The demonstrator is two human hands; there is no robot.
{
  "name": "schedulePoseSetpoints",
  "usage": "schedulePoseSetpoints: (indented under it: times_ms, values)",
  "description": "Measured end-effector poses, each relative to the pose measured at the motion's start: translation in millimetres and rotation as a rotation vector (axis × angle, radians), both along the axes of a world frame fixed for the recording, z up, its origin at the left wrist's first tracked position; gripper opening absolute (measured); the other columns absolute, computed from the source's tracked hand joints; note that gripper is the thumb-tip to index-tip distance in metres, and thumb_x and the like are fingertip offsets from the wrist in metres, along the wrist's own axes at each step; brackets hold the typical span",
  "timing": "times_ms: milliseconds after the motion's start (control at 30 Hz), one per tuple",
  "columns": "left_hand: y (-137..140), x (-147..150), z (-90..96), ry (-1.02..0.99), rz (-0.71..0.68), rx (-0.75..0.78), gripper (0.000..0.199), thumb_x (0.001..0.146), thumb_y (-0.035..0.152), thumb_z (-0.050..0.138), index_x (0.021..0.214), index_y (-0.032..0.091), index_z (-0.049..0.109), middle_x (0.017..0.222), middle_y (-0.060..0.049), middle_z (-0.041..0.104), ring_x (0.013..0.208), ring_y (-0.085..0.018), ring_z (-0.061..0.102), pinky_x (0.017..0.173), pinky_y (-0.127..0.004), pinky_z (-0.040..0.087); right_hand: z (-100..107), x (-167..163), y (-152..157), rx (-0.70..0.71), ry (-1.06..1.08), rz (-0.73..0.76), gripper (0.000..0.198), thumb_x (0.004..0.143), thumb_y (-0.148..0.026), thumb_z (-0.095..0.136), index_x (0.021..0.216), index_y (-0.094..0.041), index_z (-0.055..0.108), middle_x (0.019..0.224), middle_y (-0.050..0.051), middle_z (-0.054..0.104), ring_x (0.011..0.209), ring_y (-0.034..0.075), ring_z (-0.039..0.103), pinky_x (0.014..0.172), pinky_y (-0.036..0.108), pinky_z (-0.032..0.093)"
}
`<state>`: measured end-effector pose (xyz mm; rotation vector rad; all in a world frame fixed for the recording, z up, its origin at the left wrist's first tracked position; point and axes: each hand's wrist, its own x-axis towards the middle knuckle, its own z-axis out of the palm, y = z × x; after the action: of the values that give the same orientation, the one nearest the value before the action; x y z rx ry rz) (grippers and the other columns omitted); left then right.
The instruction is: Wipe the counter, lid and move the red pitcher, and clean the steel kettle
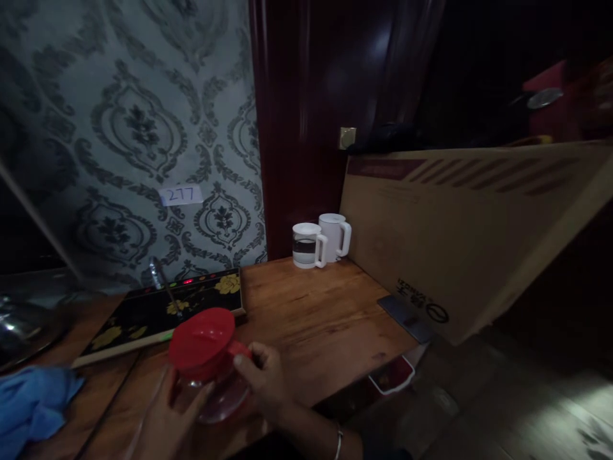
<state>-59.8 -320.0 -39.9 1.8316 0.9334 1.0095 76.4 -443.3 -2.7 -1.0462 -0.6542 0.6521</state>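
A clear glass pitcher (223, 396) with a red lid (204, 338) is between my two hands over the wooden table's front part. My right hand (268, 377) is closed on its red handle, thumb on top. Against the near left side of the glass lies my left hand (175, 412), its thumb and fingers around the body below the lid. Whether the pitcher's base touches the table is hard to make out. Just behind it lies a black induction cooktop (158, 313) with yellow flowers and a lit red display.
Two white-handled jugs stand at the back: a clear one (305, 249) and a white one (331, 239). A large cardboard box (431, 223) leans on the right. A blue cloth (33, 406) and a shiny metal kettle (23, 326) are at the left. A dark cord (110, 402) crosses the wooden table (311, 313).
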Motion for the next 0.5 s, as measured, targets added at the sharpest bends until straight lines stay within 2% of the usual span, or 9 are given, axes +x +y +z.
schedulePoseSetpoints:
  times_ms: [133, 233, 367, 500]
  values:
    - [-14, 12, -1.2, -0.02, 0.024, -0.035, 0.074, 0.065, 0.057, 0.075, 0.126, 0.02, 0.058, 0.117, -0.01, 0.068, 0.107, -0.033, 0.067, 0.091, -0.045, 0.056, -1, 7, -7, 0.0, -0.041, -0.069, 0.041, 0.07, -0.048, 0.067, 0.055, -0.021, 0.041, 0.054, -0.007, 0.032, 0.054, 0.007, 0.028, 0.049, 0.022, 0.023]
    - [-26, 23, -0.8, -0.061, 0.035, -0.058, 0.074, 0.065, 0.054, 0.077, 0.129, 0.024, 0.057, 0.117, -0.009, 0.069, 0.109, -0.033, 0.066, 0.093, -0.045, 0.056, -2, 14, -12, -0.012, -0.056, -0.121, 0.043, 0.07, -0.048, 0.068, 0.054, -0.021, 0.038, 0.054, -0.007, 0.03, 0.053, 0.007, 0.027, 0.049, 0.022, 0.023]
    - [-33, 36, 0.6, -0.095, -0.051, -0.054, 0.07, 0.063, 0.051, 0.08, 0.124, 0.026, 0.06, 0.11, -0.01, 0.071, 0.108, -0.035, 0.067, 0.092, -0.046, 0.058, -4, 22, -19, -0.002, -0.029, -0.152, 0.047, 0.069, -0.053, 0.069, 0.055, -0.021, 0.038, 0.054, -0.008, 0.032, 0.053, 0.007, 0.028, 0.048, 0.021, 0.024]
    - [-38, 53, 5.3, -0.108, -0.122, -0.123, 0.077, 0.066, 0.054, 0.078, 0.132, 0.023, 0.053, 0.113, -0.011, 0.071, 0.102, -0.033, 0.07, 0.083, -0.044, 0.062, -4, 32, -26, 0.003, 0.005, -0.202, 0.048, 0.068, -0.057, 0.069, 0.055, -0.021, 0.039, 0.053, -0.007, 0.033, 0.052, 0.007, 0.028, 0.049, 0.022, 0.025]
